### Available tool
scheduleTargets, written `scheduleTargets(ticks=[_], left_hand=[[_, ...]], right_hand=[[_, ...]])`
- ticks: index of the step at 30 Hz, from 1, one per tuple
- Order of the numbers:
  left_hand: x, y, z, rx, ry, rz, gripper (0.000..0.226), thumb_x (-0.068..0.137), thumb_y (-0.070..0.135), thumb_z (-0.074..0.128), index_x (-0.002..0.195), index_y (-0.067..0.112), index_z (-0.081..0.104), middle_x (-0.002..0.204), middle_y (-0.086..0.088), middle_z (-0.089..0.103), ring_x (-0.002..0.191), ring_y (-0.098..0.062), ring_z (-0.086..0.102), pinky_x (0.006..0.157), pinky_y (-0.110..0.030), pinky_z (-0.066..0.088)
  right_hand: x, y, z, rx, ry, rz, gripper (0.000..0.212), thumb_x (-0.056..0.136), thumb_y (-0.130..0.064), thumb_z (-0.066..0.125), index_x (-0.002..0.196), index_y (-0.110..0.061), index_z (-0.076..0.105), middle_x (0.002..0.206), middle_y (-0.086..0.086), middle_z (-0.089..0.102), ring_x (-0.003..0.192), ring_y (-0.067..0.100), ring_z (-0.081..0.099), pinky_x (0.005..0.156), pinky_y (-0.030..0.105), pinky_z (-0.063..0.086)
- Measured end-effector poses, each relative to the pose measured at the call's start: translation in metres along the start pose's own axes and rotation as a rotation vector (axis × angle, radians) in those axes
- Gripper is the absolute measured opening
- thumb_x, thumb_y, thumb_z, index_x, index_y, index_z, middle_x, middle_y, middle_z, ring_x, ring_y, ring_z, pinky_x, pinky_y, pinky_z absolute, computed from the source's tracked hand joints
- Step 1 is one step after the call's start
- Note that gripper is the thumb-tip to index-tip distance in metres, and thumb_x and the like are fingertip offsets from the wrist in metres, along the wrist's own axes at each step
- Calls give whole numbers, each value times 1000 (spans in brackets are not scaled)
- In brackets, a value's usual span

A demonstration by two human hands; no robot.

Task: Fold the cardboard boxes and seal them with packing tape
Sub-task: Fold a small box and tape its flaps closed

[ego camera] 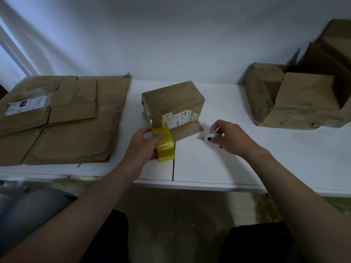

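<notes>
Box (173, 103) of worn brown cardboard sits mid-table (209, 164), glossy tape across its top, a white label on the near face and one near flap folded out flat. Left hand (144, 144) is curled around a yellow tape roll (164, 144), whose upper end touches the box's near-left corner. Right hand (230, 136), at 4 o'clock from the box, pinches a small white tool (209, 138), blurred, just beside the flap
</notes>
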State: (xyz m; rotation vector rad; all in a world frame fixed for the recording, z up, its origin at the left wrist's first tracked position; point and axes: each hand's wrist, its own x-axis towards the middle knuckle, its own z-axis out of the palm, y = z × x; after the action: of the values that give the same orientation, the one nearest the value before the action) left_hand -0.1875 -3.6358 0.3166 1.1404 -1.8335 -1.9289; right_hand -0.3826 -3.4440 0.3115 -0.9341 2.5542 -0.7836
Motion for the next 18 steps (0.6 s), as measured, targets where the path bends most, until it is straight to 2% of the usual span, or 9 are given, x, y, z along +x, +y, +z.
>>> scheduleTargets(ticks=[2,4,6,10,13,15,18], left_hand=[[2,0,-2,-11,-15,-23,48,96,33,67,140,28,50,128,-5,62,103,-30,70,81,-44,62],[4,-1,-5,-11,-51,-50,52,94,36,68,142,28,51,129,-7,63,103,-31,70,85,-48,61],[6,-1,-9,-2,-91,-66,51,95,36,67,142,27,51,127,-6,64,101,-29,71,87,-48,61],[11,-4,-14,-11,-123,-80,51,94,39,67,141,29,50,126,-6,64,101,-28,71,89,-48,60],[15,-6,-17,-26,-132,-81,52,93,40,68,140,29,50,126,-7,64,102,-29,71,86,-46,61],[17,-7,-17,-41,-147,-79,50,93,38,69,139,27,51,127,-8,64,103,-29,70,80,-41,63],[21,-7,-17,-65,-149,-90,48,93,35,70,137,27,53,126,-10,63,102,-30,70,73,-36,63]], right_hand=[[0,-25,-2,156,56,-115,20,88,-18,78,99,-26,63,95,-1,70,65,9,64,58,17,48],[-1,-51,-2,233,125,-286,25,85,-19,80,102,-33,67,93,-7,72,75,8,65,68,19,50],[-1,-74,2,258,116,-461,22,88,-19,77,105,-32,72,98,-12,73,90,8,67,77,19,52],[11,-94,18,39,104,-741,22,93,-18,72,114,-23,75,110,-8,74,101,5,67,85,16,50],[26,-94,27,-78,81,-836,22,93,-18,73,115,-18,76,114,-4,74,103,9,67,88,10,44],[32,-95,32,-131,92,-898,21,94,-19,73,114,-15,77,113,-2,75,103,12,67,89,17,48],[36,-99,36,-157,139,-942,18,93,-18,74,111,-14,78,105,-1,76,96,16,69,81,30,53]])
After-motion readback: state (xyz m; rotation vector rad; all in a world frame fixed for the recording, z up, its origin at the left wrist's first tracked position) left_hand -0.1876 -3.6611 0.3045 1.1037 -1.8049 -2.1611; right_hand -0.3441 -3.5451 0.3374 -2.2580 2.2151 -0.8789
